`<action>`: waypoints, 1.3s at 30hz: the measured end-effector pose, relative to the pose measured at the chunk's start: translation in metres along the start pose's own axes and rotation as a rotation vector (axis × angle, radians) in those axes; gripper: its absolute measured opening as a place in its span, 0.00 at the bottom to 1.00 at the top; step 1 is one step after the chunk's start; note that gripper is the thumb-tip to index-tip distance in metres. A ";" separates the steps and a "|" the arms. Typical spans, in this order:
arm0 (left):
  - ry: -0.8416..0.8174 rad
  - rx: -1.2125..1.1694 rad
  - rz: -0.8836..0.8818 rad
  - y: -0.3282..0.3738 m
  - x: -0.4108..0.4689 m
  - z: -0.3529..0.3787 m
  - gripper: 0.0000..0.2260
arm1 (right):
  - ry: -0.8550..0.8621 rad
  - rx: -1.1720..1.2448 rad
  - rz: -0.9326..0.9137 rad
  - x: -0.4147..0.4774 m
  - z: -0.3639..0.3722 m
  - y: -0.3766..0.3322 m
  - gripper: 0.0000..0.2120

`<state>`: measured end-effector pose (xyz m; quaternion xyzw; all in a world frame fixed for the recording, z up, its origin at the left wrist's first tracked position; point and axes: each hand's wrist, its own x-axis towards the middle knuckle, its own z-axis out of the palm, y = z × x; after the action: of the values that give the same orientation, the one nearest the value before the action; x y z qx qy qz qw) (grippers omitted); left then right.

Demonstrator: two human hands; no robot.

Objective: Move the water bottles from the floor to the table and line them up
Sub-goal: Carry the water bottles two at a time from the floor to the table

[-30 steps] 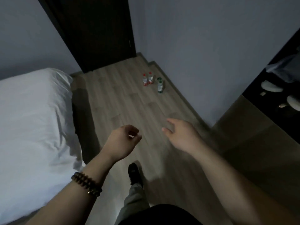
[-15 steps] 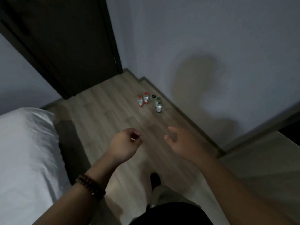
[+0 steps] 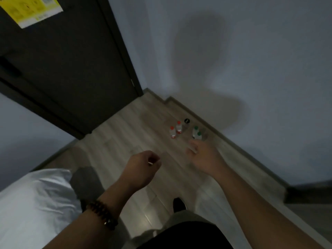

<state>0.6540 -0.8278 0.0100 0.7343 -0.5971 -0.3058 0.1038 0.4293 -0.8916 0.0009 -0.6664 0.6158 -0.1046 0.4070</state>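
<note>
Closer now than a second ago, we are reaching: bottles (image 3: 179, 129) are standing on the floor (image 3: 125, 141) just beyond the slack, empty fingers (image 3: 193, 150) of our right hand (image 3: 204, 159). Left hand (image 3: 142, 169) is hanging loosely curled, empty. We are recommending gripping mid-body, upright.

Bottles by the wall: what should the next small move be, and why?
Probably step closer and lower the right hand to the nearest green-capped bottle: it stands on the floor just beyond that hand, which is open and empty.
</note>
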 end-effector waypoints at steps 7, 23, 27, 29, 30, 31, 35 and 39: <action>-0.088 -0.035 0.030 -0.046 0.106 -0.055 0.08 | 0.033 -0.063 0.037 0.083 -0.004 -0.063 0.13; -0.176 -0.089 0.184 -0.031 0.300 -0.056 0.01 | 0.289 -0.063 0.265 0.165 -0.018 -0.054 0.16; -0.190 -0.102 0.116 -0.005 0.309 -0.020 0.03 | 0.230 -0.065 0.289 0.189 -0.037 -0.004 0.22; -0.198 -0.104 0.048 0.009 0.318 0.003 0.03 | 0.195 -0.058 0.255 0.206 -0.049 0.026 0.23; -0.190 -0.108 0.018 0.016 0.322 0.016 0.02 | 0.173 -0.055 0.230 0.216 -0.053 0.043 0.23; -0.170 -0.114 -0.002 0.022 0.327 0.031 0.01 | 0.153 -0.058 0.201 0.228 -0.057 0.062 0.23; -0.058 -0.251 -0.228 0.046 0.343 0.102 0.02 | -0.022 -0.085 0.052 0.285 -0.068 0.139 0.25; 0.025 -0.398 -0.397 0.056 0.366 0.182 0.03 | -0.031 -0.053 -0.041 0.336 -0.054 0.208 0.25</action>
<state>0.5407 -1.1484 -0.2242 0.8059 -0.3684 -0.4221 0.1913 0.3153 -1.1992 -0.2257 -0.6909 0.5984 -0.0862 0.3964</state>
